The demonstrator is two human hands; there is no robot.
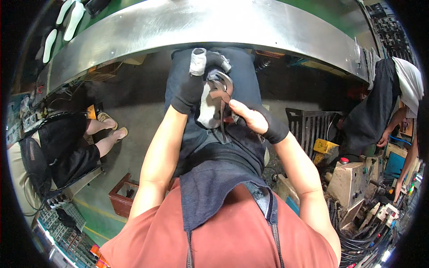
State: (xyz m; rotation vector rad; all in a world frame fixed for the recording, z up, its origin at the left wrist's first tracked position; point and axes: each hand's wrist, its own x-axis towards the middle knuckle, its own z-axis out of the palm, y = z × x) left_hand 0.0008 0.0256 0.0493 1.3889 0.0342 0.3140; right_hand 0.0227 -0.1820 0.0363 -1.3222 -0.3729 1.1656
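Over my lap is a strappy sandal with several brown straps (220, 94) and a pale, greyish-white sole side (206, 109). My left hand (191, 89), in a black fingerless glove with white tape around the fingers, is closed around its far end from the left. My right hand (254, 119) comes in from the right with a black wrist cover. Its bare thumb presses against the brown straps, and the other fingers are mostly hidden beneath. A thin dark strap end hangs down between the hands.
A shiny metal bench edge (205, 22) curves across ahead. White insoles (74, 21) lie on the green surface at far left. Seated people are on both sides. A reddish-brown box (121, 201) stands left; a machine with a red button (344, 161) and cables stands right.
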